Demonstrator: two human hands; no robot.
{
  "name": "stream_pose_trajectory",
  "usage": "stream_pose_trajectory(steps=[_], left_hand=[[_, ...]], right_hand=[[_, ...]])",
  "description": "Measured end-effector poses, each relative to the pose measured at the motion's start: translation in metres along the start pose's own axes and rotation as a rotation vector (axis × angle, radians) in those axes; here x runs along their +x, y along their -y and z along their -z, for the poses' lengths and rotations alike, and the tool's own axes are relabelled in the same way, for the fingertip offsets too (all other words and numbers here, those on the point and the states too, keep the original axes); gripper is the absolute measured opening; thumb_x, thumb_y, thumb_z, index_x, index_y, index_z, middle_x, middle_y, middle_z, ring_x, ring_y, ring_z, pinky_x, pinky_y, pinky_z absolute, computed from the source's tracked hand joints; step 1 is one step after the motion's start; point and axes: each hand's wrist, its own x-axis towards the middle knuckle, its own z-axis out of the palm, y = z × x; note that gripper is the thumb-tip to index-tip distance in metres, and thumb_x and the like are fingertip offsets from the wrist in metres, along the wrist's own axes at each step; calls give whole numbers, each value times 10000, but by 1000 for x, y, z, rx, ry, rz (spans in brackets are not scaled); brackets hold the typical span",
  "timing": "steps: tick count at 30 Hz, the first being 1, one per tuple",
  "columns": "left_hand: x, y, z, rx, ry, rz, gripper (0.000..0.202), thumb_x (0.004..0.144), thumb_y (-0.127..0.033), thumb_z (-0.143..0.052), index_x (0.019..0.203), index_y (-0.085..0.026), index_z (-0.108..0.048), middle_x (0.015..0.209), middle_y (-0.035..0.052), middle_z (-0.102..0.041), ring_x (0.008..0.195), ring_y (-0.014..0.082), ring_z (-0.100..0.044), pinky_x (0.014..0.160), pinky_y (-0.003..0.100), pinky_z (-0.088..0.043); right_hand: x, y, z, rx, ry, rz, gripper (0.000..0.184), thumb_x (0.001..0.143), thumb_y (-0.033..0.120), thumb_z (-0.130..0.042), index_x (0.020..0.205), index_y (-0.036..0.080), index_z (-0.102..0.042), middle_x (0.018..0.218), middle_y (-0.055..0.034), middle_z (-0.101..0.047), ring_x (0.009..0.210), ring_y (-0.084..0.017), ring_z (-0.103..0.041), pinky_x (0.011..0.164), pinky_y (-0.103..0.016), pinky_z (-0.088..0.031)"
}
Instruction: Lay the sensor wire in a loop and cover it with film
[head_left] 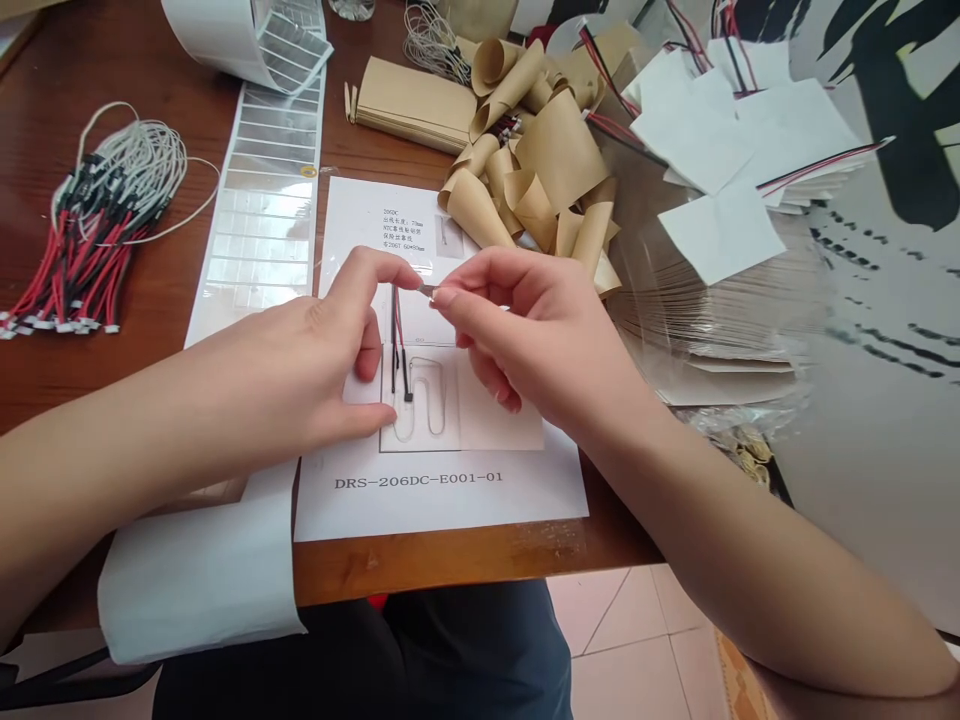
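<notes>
My left hand (300,370) lies on a translucent film heater sheet (465,410) with a looped silver trace. Its thumb presses the sheet down, and its index finger rises beside a red and black wire pair (396,330). The wires end in a small black sensor tip (409,397) on the sheet. My right hand (510,320) pinches a tiny metal piece (427,290) between its fingertips, just above the wires. Beneath everything lies a printed paper spec sheet (420,490) marked DRS-206DC-E001-01.
A bundle of red, black and white wires (94,240) lies at left on the wooden table (450,565). A silver-patterned label strip (262,190) runs behind my left hand. Curled kraft paper pieces (532,170) and a bagged stack of white sheets (720,230) fill the back right.
</notes>
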Motion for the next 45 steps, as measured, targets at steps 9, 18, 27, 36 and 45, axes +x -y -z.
stream_pose_trajectory(steps=[9,18,27,36,45], left_hand=[[-2,0,0,-42,-42,-2,786,787,-500,-707,1472,-323,-363,939,-9,-700,678,196,-644,591,314,-442],[6,6,6,13,31,-25,627,758,-537,-747,1302,-293,-551,831,-2,-686,676,214,-642,583,332,-450],[7,2,4,84,41,-20,426,740,-544,-713,1091,-310,-652,768,16,-678,685,239,-638,580,353,-440],[5,5,11,76,63,-85,291,777,-552,-646,933,-308,-676,729,26,-703,604,220,-627,517,345,-441],[7,0,15,21,-118,-157,289,871,-540,-555,973,-292,-662,707,-13,-675,613,185,-609,628,331,-438]], right_hand=[[11,4,14,212,26,-142,145,904,209,-676,821,213,-557,663,47,-564,357,-49,-409,305,-228,-282],[-9,22,11,-65,316,-65,130,902,239,-724,830,193,-625,670,34,-600,406,-63,-477,334,-228,-349],[1,21,27,25,186,-57,137,949,292,-674,857,218,-604,653,43,-563,361,-60,-403,338,-244,-287],[4,8,12,-394,84,190,146,901,192,-630,755,191,-614,751,-36,-629,775,-178,-607,583,-282,-402],[7,2,9,-346,163,182,112,875,194,-626,765,182,-635,732,2,-623,718,-136,-543,618,-281,-391]])
